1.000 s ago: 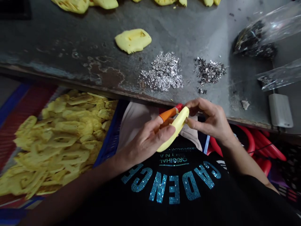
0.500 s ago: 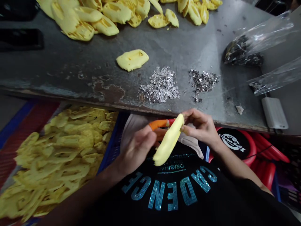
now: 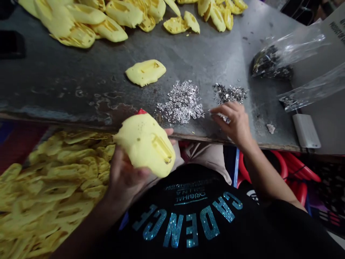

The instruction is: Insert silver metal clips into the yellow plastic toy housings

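Note:
My left hand (image 3: 126,176) grips a flat yellow foam piece (image 3: 145,144) with a rectangular slot, held face up in front of the table edge. A red tool tip (image 3: 141,111) peeks out behind the piece. My right hand (image 3: 234,124) rests on the metal table (image 3: 81,82), fingers pinched over small silver bits at the edge of a shiny silver pile (image 3: 181,102). A darker pile of metal bits (image 3: 229,93) lies just beyond the fingers. One yellow piece (image 3: 145,72) lies alone on the table.
A heap of yellow pieces (image 3: 107,18) covers the table's far side. A crate of yellow offcuts (image 3: 54,183) sits low on the left. Clear bags of dark parts (image 3: 280,57) and a white block (image 3: 306,131) lie on the right. Red rings (image 3: 293,169) sit under the table.
My right hand let go of the yellow piece and reached to the silver pile. My left hand turned the piece flat, slot up, and moved it left.

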`<state>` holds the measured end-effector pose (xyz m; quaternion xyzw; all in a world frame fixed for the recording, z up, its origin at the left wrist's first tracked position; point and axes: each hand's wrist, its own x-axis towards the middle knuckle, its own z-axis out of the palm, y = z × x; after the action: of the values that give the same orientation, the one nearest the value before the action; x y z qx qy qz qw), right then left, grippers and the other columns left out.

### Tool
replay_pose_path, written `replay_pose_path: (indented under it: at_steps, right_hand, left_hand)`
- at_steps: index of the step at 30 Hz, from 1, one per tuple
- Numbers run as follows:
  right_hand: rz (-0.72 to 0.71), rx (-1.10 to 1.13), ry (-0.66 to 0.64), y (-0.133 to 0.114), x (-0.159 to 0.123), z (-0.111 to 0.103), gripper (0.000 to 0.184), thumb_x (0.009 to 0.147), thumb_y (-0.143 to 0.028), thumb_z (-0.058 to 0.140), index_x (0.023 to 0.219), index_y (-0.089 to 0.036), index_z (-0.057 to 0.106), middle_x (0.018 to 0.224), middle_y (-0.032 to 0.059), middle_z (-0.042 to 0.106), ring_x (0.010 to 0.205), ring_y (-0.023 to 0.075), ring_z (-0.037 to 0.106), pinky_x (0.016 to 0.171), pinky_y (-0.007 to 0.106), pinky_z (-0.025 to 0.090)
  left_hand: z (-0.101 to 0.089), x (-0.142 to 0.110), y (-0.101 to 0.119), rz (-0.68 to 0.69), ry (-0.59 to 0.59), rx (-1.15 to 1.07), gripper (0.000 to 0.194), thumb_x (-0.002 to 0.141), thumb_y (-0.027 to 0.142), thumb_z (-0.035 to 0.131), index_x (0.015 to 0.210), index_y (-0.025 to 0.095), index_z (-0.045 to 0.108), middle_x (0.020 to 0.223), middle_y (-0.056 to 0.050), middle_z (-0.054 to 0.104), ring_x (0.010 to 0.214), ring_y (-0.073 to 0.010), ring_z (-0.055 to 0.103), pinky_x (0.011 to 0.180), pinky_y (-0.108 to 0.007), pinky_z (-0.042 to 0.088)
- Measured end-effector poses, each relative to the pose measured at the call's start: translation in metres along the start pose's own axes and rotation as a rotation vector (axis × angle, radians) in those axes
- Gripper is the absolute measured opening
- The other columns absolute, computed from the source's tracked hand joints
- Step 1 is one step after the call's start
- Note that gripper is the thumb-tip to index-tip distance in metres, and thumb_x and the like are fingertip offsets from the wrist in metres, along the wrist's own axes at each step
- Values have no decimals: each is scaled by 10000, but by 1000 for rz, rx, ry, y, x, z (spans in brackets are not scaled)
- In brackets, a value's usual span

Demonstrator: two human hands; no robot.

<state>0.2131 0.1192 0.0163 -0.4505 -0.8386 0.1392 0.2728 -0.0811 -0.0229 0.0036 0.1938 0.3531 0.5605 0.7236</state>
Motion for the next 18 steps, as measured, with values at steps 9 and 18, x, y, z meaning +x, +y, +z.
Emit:
replay_pose_path:
  at_steps: [9,18]
  right_hand:
    - [-56,-217,-94,25,29,7,80,976,-237,715,930,-240,780,957,63,792,998,290,651,950,472,426]
    - [-354,413,-200,-55,-20,-33,49,1057,-296,732,1056,-253,757,996,24,827,917,202,773,844,378,564]
  left_hand:
    - [33,-1,-33,17,37,-63,706,936,800,725,1363,244,805,1292,-61,845,856,-201,783,643,-224,619]
    - [45,3,-49,-185,-195,-127,693,967,765,702,1339,183,764,1121,-131,844,776,-261,826,456,-242,621]
